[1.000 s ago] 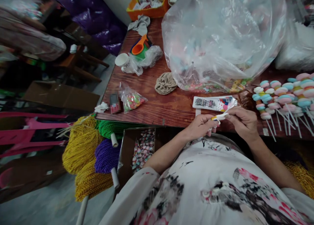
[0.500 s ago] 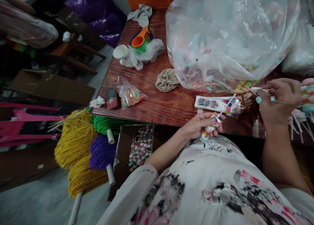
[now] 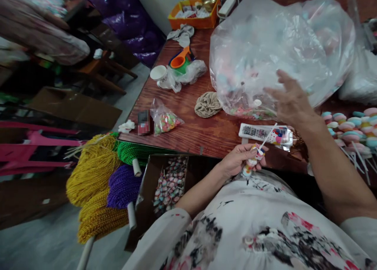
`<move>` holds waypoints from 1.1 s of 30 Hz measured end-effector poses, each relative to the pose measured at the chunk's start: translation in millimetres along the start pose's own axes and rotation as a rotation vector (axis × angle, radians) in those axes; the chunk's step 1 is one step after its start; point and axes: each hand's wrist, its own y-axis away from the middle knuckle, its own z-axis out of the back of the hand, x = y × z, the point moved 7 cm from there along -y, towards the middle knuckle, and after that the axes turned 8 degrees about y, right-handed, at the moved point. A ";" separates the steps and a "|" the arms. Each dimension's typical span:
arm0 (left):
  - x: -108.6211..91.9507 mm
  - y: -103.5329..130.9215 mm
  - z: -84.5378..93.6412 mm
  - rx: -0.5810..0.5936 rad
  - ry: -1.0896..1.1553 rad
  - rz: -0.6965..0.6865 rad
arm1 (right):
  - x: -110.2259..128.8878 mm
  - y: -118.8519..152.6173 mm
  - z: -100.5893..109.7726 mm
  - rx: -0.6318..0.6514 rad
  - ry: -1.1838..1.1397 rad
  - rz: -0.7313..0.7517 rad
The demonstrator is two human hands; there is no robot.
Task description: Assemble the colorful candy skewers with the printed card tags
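My left hand (image 3: 240, 158) is closed on a small colourful figure (image 3: 249, 167) with a white stick, low at the table's front edge. Over the front of a large clear plastic bag (image 3: 259, 38), my right hand (image 3: 290, 99) is raised with its fingers spread, and nothing shows between them. Pastel pieces fill the bag. Between the hands lies a white printed tube (image 3: 257, 131). Pastel pieces on white sticks (image 3: 350, 130) are piled at the right, beside my right forearm.
On the wooden table (image 3: 194, 138) are a coiled beige cloth (image 3: 207, 104), a small bag of coloured pieces (image 3: 166, 121), a paper cup (image 3: 158, 72) and an orange tray (image 3: 191, 22). Below stand a box of small pieces (image 3: 171, 183) and yellow cord bundles (image 3: 88, 171). A person's clothed leg (image 3: 59, 36) shows upper left.
My right hand has moved left and up from the stick pile to the large bag, and its fingers have spread. The view has shifted slightly; my left hand keeps its hold.
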 end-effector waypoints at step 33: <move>0.9 -21.1 -11.2 -0.234 -0.220 -0.249 | 59.4 101.8 15.9 0.035 -1.045 -0.377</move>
